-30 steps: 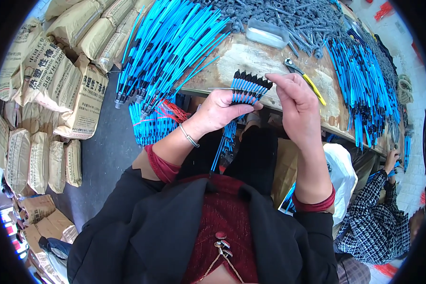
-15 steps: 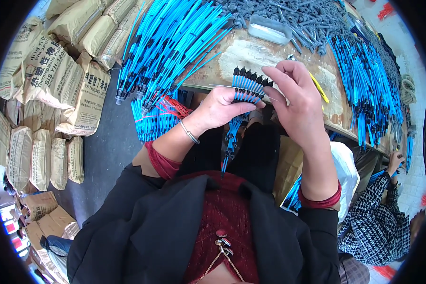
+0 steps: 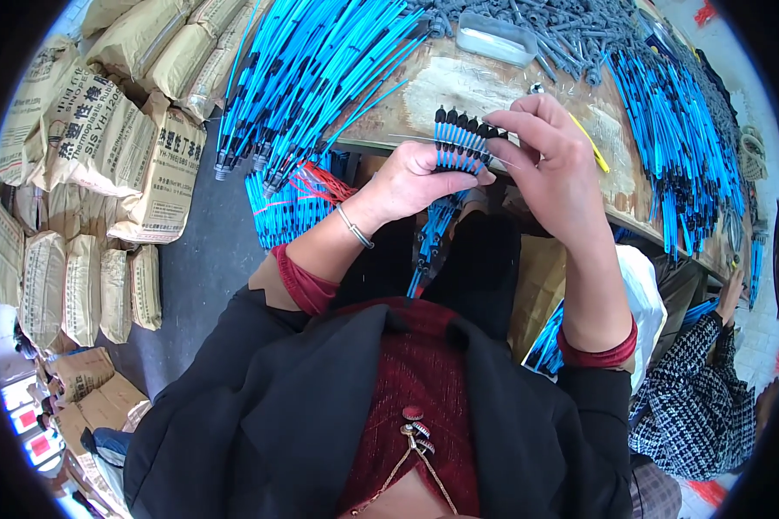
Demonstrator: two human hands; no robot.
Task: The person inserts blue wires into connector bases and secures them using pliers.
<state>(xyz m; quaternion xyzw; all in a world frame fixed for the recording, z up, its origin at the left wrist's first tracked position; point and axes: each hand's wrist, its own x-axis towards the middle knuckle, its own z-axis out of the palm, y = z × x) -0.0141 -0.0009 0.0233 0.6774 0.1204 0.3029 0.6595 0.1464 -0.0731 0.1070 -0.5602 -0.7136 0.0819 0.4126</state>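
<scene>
My left hand is closed round a row of thin blue tubes with black tips, held upright side by side like a fan. Their long lower ends hang down between my knees. Across the row lies a thin wire, its end sticking out at the left. My right hand pinches at the row's right end, thumb and forefinger at the last black tip. What exactly sits between those fingertips is partly hidden.
On the wooden table lie a large blue tube pile, grey plastic parts, a clear tray, a yellow tool and another blue pile. Paper sacks stand left; a person works at right.
My right thumb and fingers have closed in on the right end of the row. The view has shifted slightly; my left hand keeps its hold on the tubes.
</scene>
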